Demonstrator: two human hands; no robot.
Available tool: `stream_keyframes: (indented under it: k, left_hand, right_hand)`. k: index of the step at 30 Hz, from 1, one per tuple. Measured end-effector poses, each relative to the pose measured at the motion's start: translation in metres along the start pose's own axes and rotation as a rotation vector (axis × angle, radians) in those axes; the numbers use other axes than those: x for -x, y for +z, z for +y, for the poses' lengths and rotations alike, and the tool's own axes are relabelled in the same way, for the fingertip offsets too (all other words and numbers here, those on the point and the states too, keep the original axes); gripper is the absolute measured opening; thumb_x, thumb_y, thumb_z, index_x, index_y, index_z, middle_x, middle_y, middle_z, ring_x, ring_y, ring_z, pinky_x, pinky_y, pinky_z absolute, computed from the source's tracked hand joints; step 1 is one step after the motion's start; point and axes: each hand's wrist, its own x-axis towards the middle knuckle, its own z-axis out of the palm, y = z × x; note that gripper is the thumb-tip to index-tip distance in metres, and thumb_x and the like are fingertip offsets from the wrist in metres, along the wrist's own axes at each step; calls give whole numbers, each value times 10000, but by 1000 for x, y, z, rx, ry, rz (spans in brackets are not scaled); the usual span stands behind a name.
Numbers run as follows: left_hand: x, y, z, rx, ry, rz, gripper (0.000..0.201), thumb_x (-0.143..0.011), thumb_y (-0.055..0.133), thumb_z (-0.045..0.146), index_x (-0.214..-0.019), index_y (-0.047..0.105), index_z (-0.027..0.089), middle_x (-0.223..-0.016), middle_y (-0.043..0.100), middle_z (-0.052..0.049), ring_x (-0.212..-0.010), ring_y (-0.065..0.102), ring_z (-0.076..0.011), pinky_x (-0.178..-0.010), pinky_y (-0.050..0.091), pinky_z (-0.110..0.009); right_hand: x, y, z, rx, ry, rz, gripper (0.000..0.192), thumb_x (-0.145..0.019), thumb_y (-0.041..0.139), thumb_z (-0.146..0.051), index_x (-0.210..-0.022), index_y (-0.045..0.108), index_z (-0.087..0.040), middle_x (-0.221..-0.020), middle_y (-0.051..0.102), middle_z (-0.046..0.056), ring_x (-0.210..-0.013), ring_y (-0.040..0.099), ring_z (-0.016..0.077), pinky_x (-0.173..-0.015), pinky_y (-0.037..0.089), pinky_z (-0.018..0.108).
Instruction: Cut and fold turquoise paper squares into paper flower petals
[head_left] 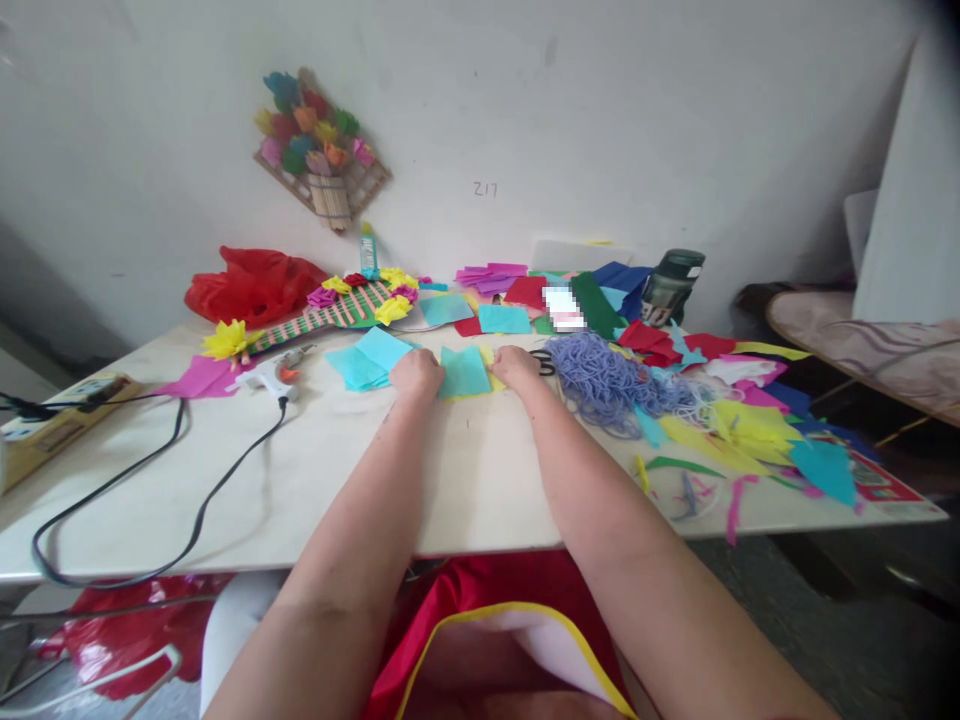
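- Where the tabletop [465, 480] runs out at the far left, a power strip [56, 425] sits at the edge, and a black cord [187, 480] loops from there across the bare wood up to the glue gun [274, 375], which lies on its side near the paper, within reach but clear of it.
- Behind the gun, a slatted craft piece [330, 312] with paper flowers lies flat, likely kept back so the front stays free for folding; a red bag [251, 282] is bunched against the wall behind it.
- Just left of the hands, a stack of teal squares [367, 360] lies loosely fanned, close enough for the next sheet to be drawn off.
- The left hand [416, 375] is curled, knuckles up, pressing down on the left edge of the teal sheet [463, 370].
- That sheet lies flat on the tabletop between both hands, over a yellow one whose edge shows beneath.
- The right hand [516, 365] is likewise curled down on the sheet's right edge; both seem to pin it so it cannot slide.
- Scissors [541, 360] lie just beyond the right hand.
- A heap of blue yarn [607, 380] sits to the right, then scattered paper offcuts [750, 420], pushed aside.
- A green bottle [670, 285] stands near the wall.
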Motion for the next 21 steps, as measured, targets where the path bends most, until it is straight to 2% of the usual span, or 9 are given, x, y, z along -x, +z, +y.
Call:
stream_keyframes:
  k: [3,7,10,12,14,17,19,21]
  left_hand:
    - [0,-1,0,23,1,17,183,-663,549,260,-799,670,239,-934,665,-78,-904,598,-272,-713,452,-353]
    - [-2,-1,-2,92,0,40,169,-658,549,264,-777,665,233,-918,673,-71,-894,603,-256,-705,456,-329]
    - [-6,2,-4,189,24,12,152,-653,558,273,-753,658,216,-862,686,-68,-853,616,-221,-686,458,-284]
    - [-9,5,-7,249,48,-23,142,-651,562,279,-728,651,199,-791,690,-68,-809,625,-199,-672,457,-259]
    - [-11,7,-9,290,62,-51,142,-654,564,284,-715,646,186,-720,686,-66,-769,631,-188,-662,458,-248]
    - [-12,10,-11,336,58,-88,164,-669,564,296,-739,651,176,-649,674,-58,-708,634,-176,-658,464,-247]
    - [-12,11,-11,355,48,-99,178,-680,561,304,-752,657,172,-642,672,-59,-696,635,-176,-666,467,-251]
    - [-13,13,-12,353,49,-76,192,-689,558,300,-779,664,169,-674,678,-65,-720,636,-182,-683,469,-258]
  right_hand:
    - [2,-3,2,-39,55,78,247,-754,521,-261,-951,637,-168,-1010,638,134,-962,590,259,-740,426,332]
    - [7,-15,7,-186,195,351,266,-794,437,-224,-987,593,-130,-937,633,157,-914,590,262,-762,422,351]
    - [6,-23,8,-418,208,483,227,-802,432,-256,-926,585,-144,-899,634,117,-908,578,235,-801,422,333]
    - [2,-26,6,-694,158,478,211,-804,437,-281,-919,567,-162,-885,633,76,-901,572,200,-798,440,304]
    - [0,-26,1,-1067,87,371,205,-814,428,-285,-947,536,-173,-854,630,42,-852,581,168,-746,471,287]
    - [3,-20,-13,-1579,-53,77,127,-812,445,-257,-891,510,-182,-777,623,9,-744,596,151,-688,499,320]
    - [8,-12,-26,-1762,-150,-156,86,-801,466,-238,-848,513,-183,-750,630,9,-733,598,154,-697,503,344]
    - [13,-2,-40,-1839,-176,-333,70,-783,491,-225,-832,518,-182,-743,638,18,-734,602,160,-710,501,355]
